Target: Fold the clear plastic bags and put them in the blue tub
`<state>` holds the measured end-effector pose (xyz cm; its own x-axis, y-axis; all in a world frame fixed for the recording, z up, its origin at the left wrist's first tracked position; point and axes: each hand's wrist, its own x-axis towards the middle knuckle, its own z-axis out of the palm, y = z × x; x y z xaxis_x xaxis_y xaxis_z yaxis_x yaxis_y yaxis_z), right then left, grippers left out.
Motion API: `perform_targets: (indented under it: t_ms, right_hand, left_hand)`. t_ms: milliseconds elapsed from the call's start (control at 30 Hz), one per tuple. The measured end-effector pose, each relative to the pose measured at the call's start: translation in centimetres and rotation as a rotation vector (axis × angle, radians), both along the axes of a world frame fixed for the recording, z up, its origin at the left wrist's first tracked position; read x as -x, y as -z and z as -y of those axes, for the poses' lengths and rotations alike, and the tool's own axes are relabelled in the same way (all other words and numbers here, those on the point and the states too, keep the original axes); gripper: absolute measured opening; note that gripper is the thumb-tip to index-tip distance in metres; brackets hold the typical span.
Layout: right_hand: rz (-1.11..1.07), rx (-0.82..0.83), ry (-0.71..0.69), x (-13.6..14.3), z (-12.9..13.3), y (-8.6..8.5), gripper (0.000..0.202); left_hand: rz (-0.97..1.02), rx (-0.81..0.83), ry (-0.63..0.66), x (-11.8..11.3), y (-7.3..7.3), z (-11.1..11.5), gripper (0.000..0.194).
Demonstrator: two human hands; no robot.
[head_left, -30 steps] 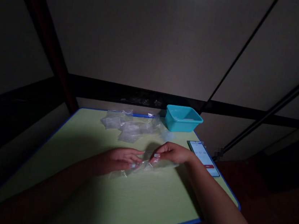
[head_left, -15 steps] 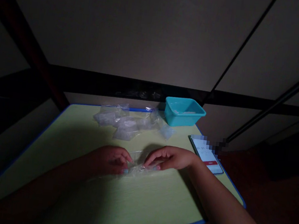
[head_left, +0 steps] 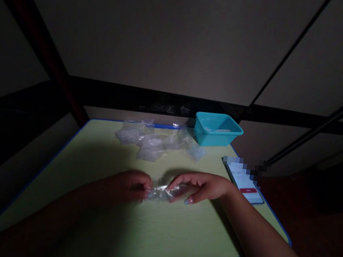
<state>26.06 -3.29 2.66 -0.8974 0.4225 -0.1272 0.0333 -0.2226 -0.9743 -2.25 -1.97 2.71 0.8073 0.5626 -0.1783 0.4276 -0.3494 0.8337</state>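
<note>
A crumpled clear plastic bag (head_left: pixel 162 193) lies low over the table between my hands. My left hand (head_left: pixel 131 186) pinches the left end of this bag between thumb and fingers. From the other side, my right hand (head_left: pixel 203 185) reaches over the bag with its fingertips touching the film. Its thumb stands apart from the fingers, so it is open. Past the hands lies a group of clear bags with whitish contents (head_left: pixel 152 145). At their right end sits a bag with pale blue contents (head_left: pixel 196 151).
A turquoise plastic basket (head_left: pixel 217 139) with some white items inside stands at the far right corner of the table (head_left: pixel 161 235). Near the right edge lies a phone (head_left: pixel 244 183) with a lit screen. A panelled wall (head_left: pixel 157 39) rises behind the table.
The bag between my hands is now bunched smaller. My left fingers have closed on its left end, while my right thumb has come away from the fingers. The view has shifted slightly left.
</note>
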Motion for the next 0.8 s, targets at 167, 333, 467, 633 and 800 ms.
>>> perform_targets:
  t_ms: [167, 333, 467, 633, 800]
  right_hand:
    - [0.0, -0.12, 0.131, -0.4, -0.2, -0.1, 0.056]
    - [0.221, -0.24, 0.292, -1.5, -0.6, -0.3, 0.046]
    - [0.384, -0.267, 0.397, -1.8, -0.9, -0.3, 0.02]
    - [0.582, -0.275, 0.493, -1.1, -0.8, -0.1, 0.014]
    - [0.684, -0.338, 0.522, -0.6, -0.7, 0.1, 0.013]
  left_hand:
    - [-0.11, 0.044, -0.113, -0.1, -0.4, 0.3, 0.032]
    - [-0.142, -0.087, -0.095, 0.1, 0.0, 0.0, 0.031]
    - [-0.189, -0.189, -0.099, -0.2, -0.1, 0.3, 0.029]
    - [-0.274, -0.284, -0.147, -0.9, -0.7, 0.9, 0.03]
    - [-0.363, -0.372, -0.205, -0.9, -0.5, 1.0, 0.034]
